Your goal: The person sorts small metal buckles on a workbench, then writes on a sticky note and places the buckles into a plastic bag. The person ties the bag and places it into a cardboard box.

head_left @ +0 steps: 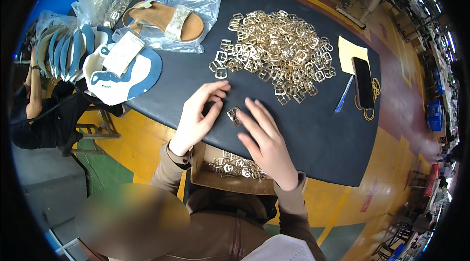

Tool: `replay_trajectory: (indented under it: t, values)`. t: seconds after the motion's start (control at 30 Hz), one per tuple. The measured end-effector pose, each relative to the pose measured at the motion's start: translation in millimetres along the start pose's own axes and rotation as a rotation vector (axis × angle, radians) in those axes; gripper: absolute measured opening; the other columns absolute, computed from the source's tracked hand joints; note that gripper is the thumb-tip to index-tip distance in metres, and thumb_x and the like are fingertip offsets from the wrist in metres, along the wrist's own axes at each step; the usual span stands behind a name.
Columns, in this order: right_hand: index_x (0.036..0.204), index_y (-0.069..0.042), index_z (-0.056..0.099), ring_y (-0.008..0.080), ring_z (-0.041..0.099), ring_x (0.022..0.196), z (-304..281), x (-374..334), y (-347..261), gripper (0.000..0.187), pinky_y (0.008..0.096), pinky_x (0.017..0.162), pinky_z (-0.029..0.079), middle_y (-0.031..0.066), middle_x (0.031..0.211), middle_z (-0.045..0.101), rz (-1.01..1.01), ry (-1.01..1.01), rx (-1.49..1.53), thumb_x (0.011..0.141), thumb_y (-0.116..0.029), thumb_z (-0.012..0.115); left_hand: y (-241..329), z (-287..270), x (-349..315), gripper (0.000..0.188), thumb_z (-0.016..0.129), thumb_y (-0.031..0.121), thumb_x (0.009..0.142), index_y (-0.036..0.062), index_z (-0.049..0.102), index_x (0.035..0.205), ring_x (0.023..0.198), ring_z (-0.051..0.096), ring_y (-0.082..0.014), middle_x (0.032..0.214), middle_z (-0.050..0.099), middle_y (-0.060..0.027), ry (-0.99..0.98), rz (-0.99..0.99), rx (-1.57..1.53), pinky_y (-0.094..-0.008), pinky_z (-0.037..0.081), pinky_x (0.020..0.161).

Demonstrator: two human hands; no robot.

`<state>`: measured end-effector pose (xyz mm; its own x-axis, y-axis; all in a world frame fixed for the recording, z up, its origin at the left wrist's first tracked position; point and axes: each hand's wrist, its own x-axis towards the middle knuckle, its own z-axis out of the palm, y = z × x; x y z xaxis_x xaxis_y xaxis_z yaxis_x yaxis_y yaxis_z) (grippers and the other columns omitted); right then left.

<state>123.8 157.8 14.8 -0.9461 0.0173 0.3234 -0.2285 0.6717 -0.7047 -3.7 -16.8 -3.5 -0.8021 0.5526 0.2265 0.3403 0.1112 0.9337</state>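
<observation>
A single gold metal buckle [234, 115] lies on the dark table [313, 138] between my two hands. My left hand [198, 116] rests on the table just left of it, fingers spread and slightly curled. Just right of it is my right hand [267, 141], fingers apart and fingertips close to the buckle. Neither hand grips anything. A large heap of the same gold buckles [276, 50] lies farther back on the table. Below the table's near edge, a cardboard box [230, 178] on my lap holds several more buckles.
A tan sandal [164, 20] lies on a clear plastic bag at the back left. Blue and white insoles [122, 72] are stacked at the left edge. A black phone [363, 82], a blue pen [343, 94] and a yellow paper [353, 51] lie at right. Another person [34, 109] sits at left.
</observation>
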Motion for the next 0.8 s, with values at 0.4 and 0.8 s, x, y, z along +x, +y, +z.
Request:
replay_trajectory:
  t: [0.4, 0.8]
  values:
    - [0.137, -0.001, 0.062, 0.0336, 0.05, 0.141, -15.1, -59.1, -13.0, 0.043, 0.0432, 0.117, 0.042, 0.017, 0.153, 0.052, -0.073, -0.484, 0.051, 0.097, -0.014, 0.068, -4.8, 0.5, 12.0, 0.059, 0.067, 0.023, 0.098, 0.0009, 0.049, 0.15, 0.149, 0.038, -0.0413, 0.161, 0.038, -0.0249, -0.151, 0.147, 0.788, -0.0499, 0.031, 0.123]
    - [0.143, -0.003, 0.056, 0.0346, 0.043, 0.145, 13.5, 6.5, 14.9, 0.053, 0.0449, 0.117, 0.039, 0.0174, 0.154, 0.049, -0.118, -0.144, -0.275, 0.097, -0.028, 0.068, 28.7, 5.9, 6.6, 0.086, 0.051, 0.004, 0.104, 0.0052, -0.008, 0.165, 0.157, 0.023, -0.0378, 0.165, 0.035, -0.0233, -0.108, 0.005, 0.167, -0.0416, 0.024, 0.126]
